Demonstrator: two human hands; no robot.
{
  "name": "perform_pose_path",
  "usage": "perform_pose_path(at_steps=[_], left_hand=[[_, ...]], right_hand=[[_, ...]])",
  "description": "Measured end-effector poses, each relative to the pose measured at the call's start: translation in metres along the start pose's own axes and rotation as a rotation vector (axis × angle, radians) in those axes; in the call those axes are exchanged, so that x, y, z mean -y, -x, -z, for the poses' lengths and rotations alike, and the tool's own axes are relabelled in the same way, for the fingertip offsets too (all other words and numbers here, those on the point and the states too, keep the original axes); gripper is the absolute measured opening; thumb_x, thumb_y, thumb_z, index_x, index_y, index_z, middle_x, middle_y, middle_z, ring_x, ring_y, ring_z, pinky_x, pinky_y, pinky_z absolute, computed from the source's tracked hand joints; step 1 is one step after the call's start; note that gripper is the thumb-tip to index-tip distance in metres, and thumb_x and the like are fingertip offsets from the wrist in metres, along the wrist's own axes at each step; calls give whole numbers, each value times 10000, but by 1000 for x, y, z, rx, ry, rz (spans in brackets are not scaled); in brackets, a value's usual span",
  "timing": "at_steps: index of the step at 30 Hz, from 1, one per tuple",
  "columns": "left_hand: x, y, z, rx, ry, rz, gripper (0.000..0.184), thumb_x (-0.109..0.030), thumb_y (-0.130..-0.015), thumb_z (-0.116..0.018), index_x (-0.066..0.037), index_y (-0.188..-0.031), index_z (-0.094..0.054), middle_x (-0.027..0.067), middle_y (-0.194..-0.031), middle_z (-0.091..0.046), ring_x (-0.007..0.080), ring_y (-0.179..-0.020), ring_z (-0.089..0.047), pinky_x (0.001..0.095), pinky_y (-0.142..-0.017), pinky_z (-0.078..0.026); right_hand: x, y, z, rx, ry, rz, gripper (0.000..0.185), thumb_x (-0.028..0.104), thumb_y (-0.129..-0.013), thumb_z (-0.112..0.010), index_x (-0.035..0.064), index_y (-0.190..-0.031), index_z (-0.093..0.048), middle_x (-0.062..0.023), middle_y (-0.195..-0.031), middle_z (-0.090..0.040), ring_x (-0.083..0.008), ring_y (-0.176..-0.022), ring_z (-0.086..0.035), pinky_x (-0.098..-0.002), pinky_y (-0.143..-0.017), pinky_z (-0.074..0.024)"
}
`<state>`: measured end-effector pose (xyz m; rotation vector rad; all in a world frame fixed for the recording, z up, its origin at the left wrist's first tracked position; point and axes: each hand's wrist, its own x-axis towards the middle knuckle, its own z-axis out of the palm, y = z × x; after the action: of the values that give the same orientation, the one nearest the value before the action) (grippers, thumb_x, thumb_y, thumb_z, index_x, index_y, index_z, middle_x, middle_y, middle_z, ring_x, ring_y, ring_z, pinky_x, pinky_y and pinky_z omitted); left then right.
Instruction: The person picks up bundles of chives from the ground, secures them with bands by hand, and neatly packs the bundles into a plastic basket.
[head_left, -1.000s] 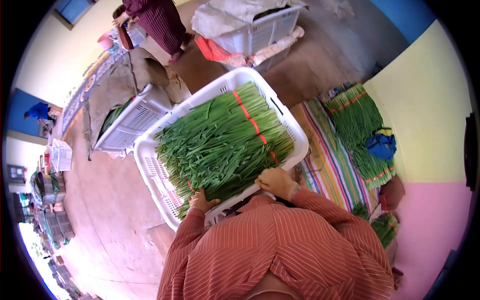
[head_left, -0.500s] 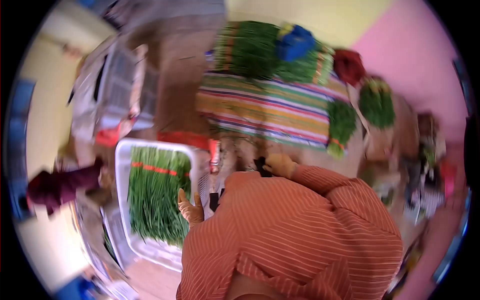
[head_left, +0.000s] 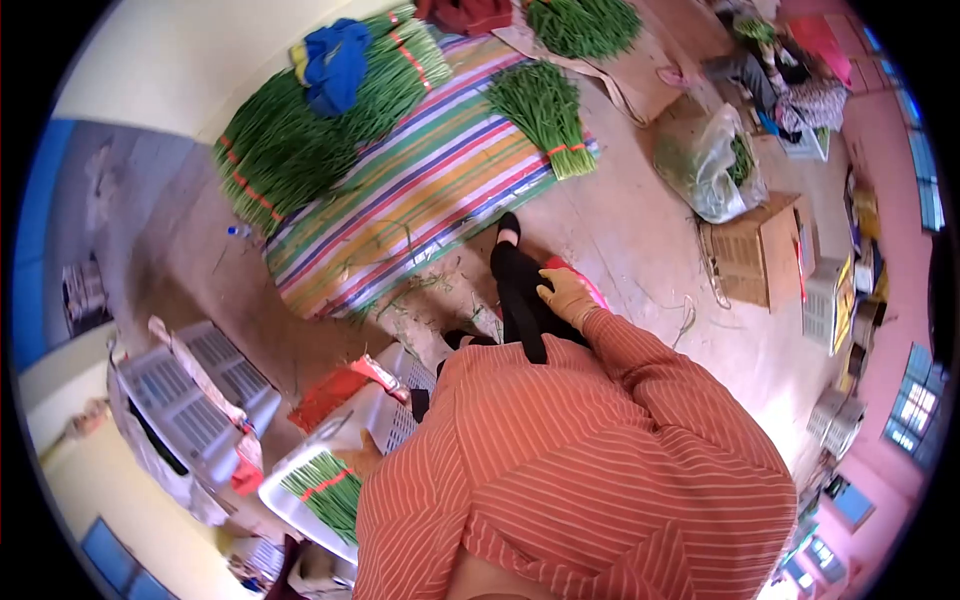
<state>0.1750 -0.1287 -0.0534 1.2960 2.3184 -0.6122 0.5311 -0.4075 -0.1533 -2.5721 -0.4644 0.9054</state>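
Note:
My left hand (head_left: 364,457), in a glove, is at the inner edge of a white plastic basket (head_left: 270,492), with a finger raised and apart; part of it is hidden by my sleeve. Long green stalks (head_left: 335,490) tied with a red band lie in that basket. Over my black-clad leg (head_left: 520,290) is my gloved right hand (head_left: 568,298), its fingers apart and holding nothing. Beyond my feet a striped mat (head_left: 420,215) bears large banded green bundles (head_left: 290,150), a blue cloth (head_left: 337,65) and a smaller bundle (head_left: 545,115).
Stacked white baskets (head_left: 190,385) stand at the left. Another green bundle (head_left: 585,25) lies beyond the mat. At the right are a clear plastic bag (head_left: 715,170), a cardboard box (head_left: 755,250) and a seated person (head_left: 765,85). A red sack (head_left: 330,395) lies beside the basket.
The view has swung right, so the filled basket has shifted to the lower left. My right hand has left the basket's rim and is over my leg. My left hand stays beside the basket.

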Motion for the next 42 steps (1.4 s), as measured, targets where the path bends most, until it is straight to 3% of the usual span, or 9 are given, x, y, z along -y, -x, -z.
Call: perform_pose_path(at_steps=[10, 13, 16, 19, 26, 32, 37, 38, 42], left_hand=[[-84, 21, -5, -173, -166, 302, 971, -394, -782, -734, -12, -1479, -177, 288, -1410, -388, 411, -1314, -374, 417, -1096, -304], [-127, 15, -47, -52, -336, -629, 785, -218, -844, -700, 7, -1455, -262, 267, -1411, -400, 350, -1301, -415, 401, -1095, -306], [-190, 14, -100, 417, 249, -522, 730, -192, -884, -662, -13, -1466, -259, 232, -1394, -422, 283, -1276, -439, 367, -1070, -330], [-248, -7, -135, 553, 80, -497, 700, -193, -909, -636, -43, -1478, -256, 196, -1365, -440, 231, -1235, -452, 331, -1047, -348], [-298, -57, -189, 658, 173, -334, 637, -211, -946, -587, -99, -1486, -268, 146, -1343, -452, 206, -1189, -484, 298, -1026, -375], [-263, -106, -200, 734, 132, -328, 601, -217, -956, -574, -74, -1469, -297, 121, -1310, -501, 193, -1165, -507, 297, -1020, -387], [-301, -60, -202, 700, 114, -326, 591, -260, -953, -578, -57, -1450, -330, 114, -1287, -530, 191, -1156, -519, 309, -1003, -403], [-325, -32, -204, 660, 62, -326, 589, -285, -950, -579, -53, -1441, -349, 114, -1276, -540, 191, -1153, -523, 314, -993, -409], [-368, 27, -210, 856, 222, -278, 614, -289, -911, -602, 6, -1406, -389, 136, -1324, -529, 198, -1186, -509, 331, -1006, -393]], right_hand=[[-101, -133, 61, 203, -34, -470, 475, 343, -850, -628, 98, -1254, -574, -197, -1205, -585, -352, -1147, -542, -418, -985, -424], [-139, -190, 56, 136, -86, -513, 536, 364, -831, -653, 84, -1277, -550, -192, -1273, -548, -349, -1195, -509, -419, -1013, -407], [-190, -272, 24, 63, -20, -459, 572, 361, -824, -664, 73, -1299, -525, -191, -1289, -537, -342, -1226, -482, -420, -1030, -390], [-231, -355, -21, -145, 7, -425, 633, 342, -792, -708, 61, -1312, -483, -184, -1257, -557, -344, -1195, -509, -429, -991, -422], [-249, -516, -60, -164, 346, -613, 1054, 523, -639, -802, 88, -1403, -221, -144, -1254, -539, -340, -1114, -559, -447, -875, -474], [-251, -532, -101, -411, 624, -560, 1019, 550, -588, -827, -10, -1273, -322, -137, -1169, -575, -295, -1163, -529, -406, -901, -467], [-240, -503, -69, -13, 4, -514, 757, 421, -603, -853, 20, -1180, -569, -174, -1060, -662, -298, -961, -663, -378, -801, -536], [-265, -486, -95, 57, -531, -309, 632, 374, -655, -828, 3, -1121, -618, -150, -981, -687, -249, -884, -676, -363, -759, -534], [-86, -382, 35, 571, -1200, -529, 431, 366, -869, -645, 35, -1146, -637, -89, -1017, -677, -173, -924, -654, -302, -807, -528]])
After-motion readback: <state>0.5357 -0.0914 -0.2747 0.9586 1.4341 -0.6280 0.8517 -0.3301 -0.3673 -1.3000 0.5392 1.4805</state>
